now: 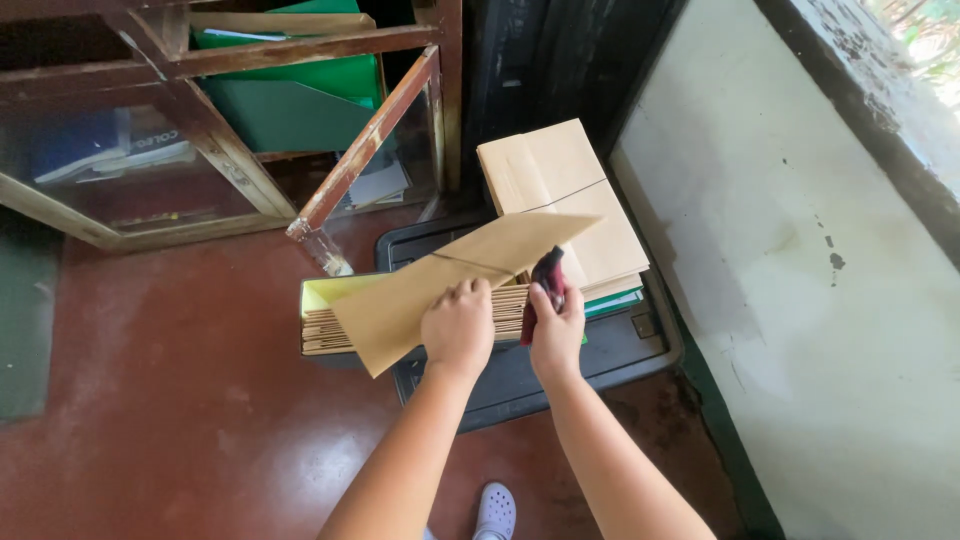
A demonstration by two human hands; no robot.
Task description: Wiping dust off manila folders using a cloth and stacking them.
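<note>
Soft daylight from the right, floor glare

Office storeroom: glass-fronted wooden cabinet (200,130) of files, stacked paper folders (570,200).

Count, head view: hands 2, left hand (458,325) and right hand (556,335). Loose brown envelope (440,290): 1. Envelope stacks: 2, upright row (330,330) and flat pile (565,195). Dark red tool (545,280): 1. Wooden cabinet (215,140): 1. White shoe (495,512): 1.
</note>
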